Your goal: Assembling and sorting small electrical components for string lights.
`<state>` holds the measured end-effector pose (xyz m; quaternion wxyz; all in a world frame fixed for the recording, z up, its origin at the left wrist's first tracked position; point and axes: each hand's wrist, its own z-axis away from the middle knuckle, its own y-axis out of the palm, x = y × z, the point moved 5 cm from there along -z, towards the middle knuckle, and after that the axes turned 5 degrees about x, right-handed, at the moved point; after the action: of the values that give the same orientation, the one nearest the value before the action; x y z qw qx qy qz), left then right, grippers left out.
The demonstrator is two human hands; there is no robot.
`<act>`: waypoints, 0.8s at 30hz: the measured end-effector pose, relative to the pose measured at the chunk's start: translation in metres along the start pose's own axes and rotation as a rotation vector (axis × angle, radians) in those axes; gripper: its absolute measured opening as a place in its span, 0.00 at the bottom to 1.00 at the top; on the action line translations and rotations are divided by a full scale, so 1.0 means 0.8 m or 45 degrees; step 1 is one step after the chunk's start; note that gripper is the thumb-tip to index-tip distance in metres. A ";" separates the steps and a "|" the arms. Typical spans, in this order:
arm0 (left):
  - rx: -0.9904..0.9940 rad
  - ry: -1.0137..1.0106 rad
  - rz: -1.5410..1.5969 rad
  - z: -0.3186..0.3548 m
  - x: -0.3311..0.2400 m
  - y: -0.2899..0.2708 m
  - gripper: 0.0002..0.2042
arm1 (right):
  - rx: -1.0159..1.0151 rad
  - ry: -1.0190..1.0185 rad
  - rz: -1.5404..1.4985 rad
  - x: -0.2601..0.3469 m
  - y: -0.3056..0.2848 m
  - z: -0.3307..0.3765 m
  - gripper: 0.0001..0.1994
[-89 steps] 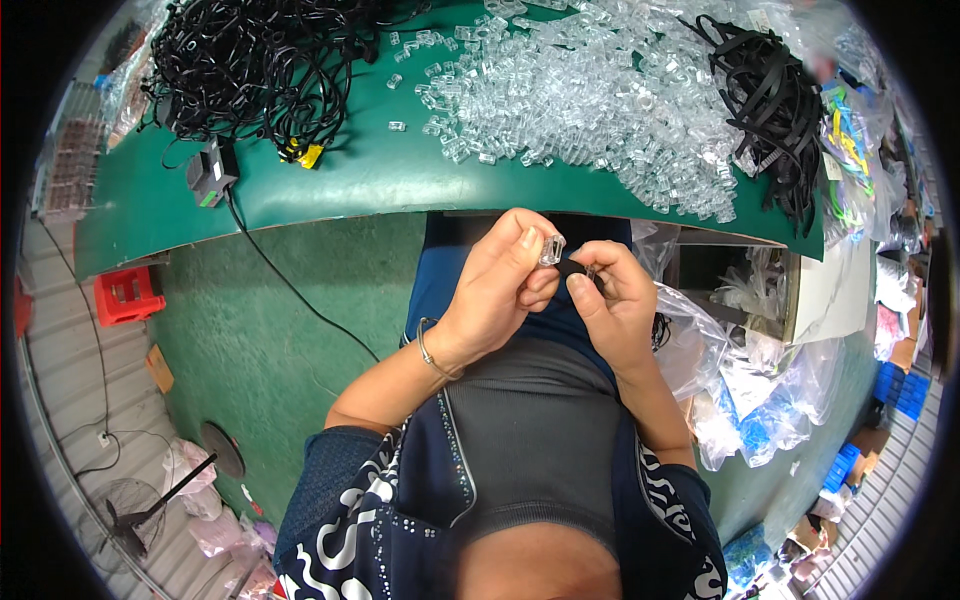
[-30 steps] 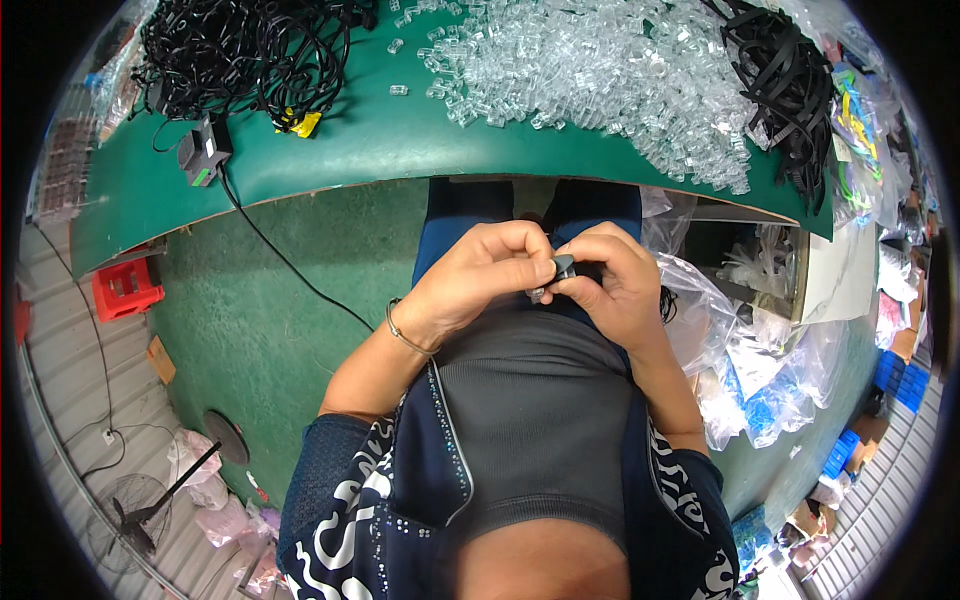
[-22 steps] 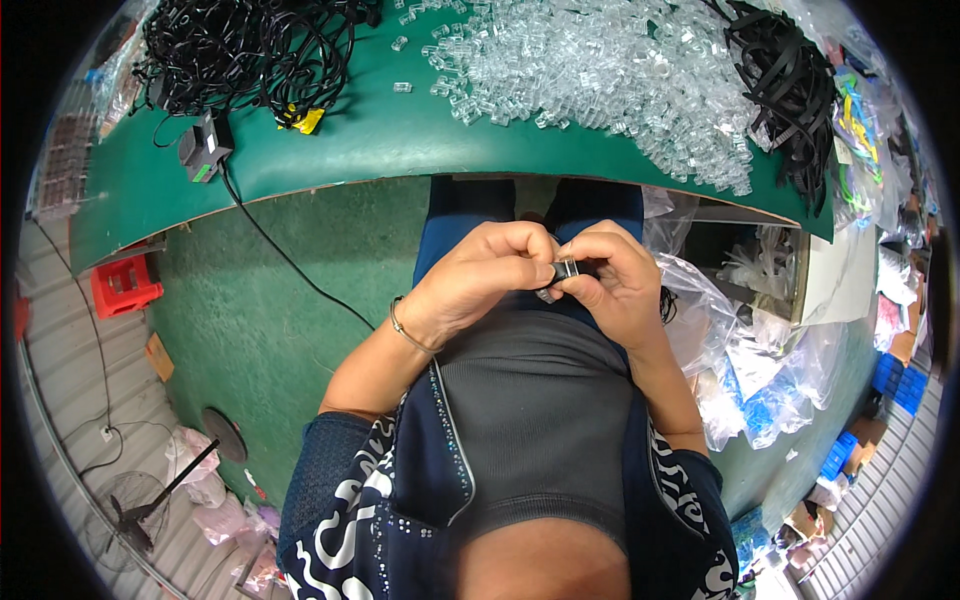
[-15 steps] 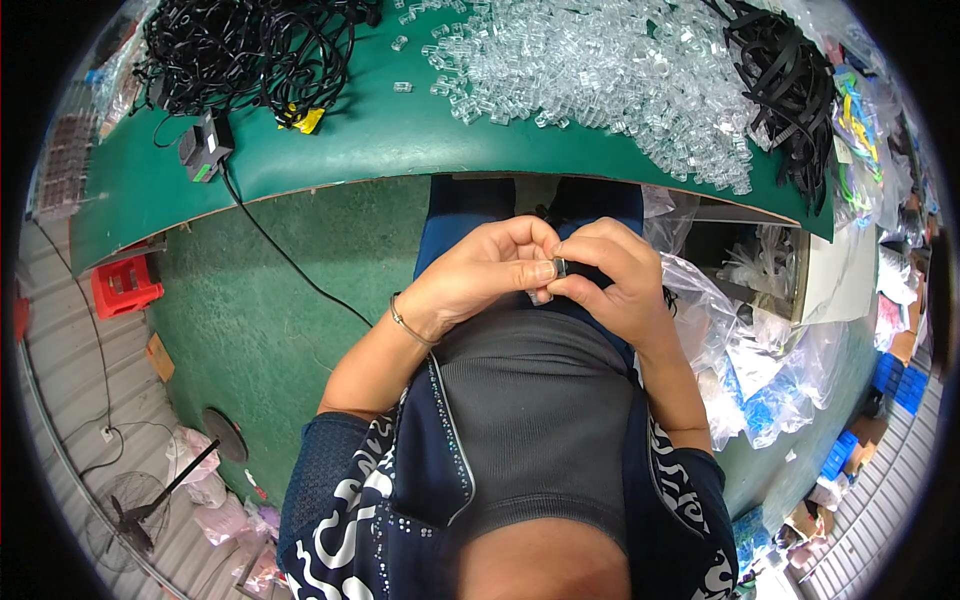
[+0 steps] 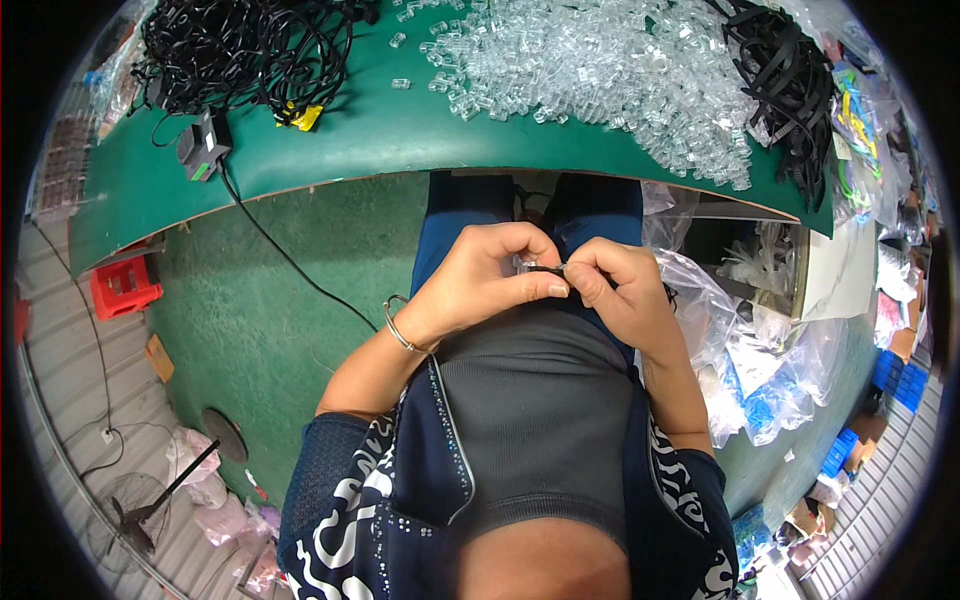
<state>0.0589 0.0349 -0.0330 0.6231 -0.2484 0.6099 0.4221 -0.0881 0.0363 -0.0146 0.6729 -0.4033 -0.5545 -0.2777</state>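
Over my lap, my two hands meet fingertip to fingertip. My left hand (image 5: 498, 268), with a bangle at its wrist, is closed around a small clear plastic piece (image 5: 521, 265) that partly shows between thumb and curled fingers. A short stretch of black strap (image 5: 545, 268) runs from there toward my right hand (image 5: 617, 282). My right thumb and forefinger pinch the strap's end; the fingers hide most of it. How far the strap sits inside the clear piece cannot be made out.
On the green table (image 5: 370, 140) ahead lie a heap of clear plastic pieces (image 5: 610, 80), tangled black cords (image 5: 240, 55) and a bundle of black straps (image 5: 785, 85). Plastic bags (image 5: 770, 380) fill the right side. At the left stands a red stool (image 5: 125, 288); a black cable (image 5: 290, 265) hangs down.
My right hand has turned and drawn slightly down, and its fingers are straighter. The black piece that stood upright between the fingertips now lies sideways, with the clear piece showing in my left hand.
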 end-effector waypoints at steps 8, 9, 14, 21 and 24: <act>0.161 0.038 -0.389 0.001 -0.007 0.003 0.09 | -0.001 0.075 -0.310 -0.013 0.015 0.007 0.06; 0.172 0.030 -0.273 0.001 -0.006 0.005 0.09 | 0.005 0.078 -0.391 -0.011 0.015 0.008 0.06; 0.124 -0.192 0.365 0.003 0.010 0.012 0.07 | -0.032 0.107 -0.673 -0.027 0.017 0.008 0.08; 0.061 0.066 -0.350 0.001 -0.008 0.000 0.06 | 0.160 0.188 -0.324 -0.015 0.010 -0.006 0.09; 0.156 0.175 -0.444 0.002 -0.011 0.003 0.07 | 0.226 0.232 -0.508 -0.010 0.016 -0.005 0.09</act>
<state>0.0589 0.0358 -0.0240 0.6575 -0.3401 0.6233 0.2520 -0.0778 0.0389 -0.0259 0.6848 -0.1984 -0.5824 -0.3905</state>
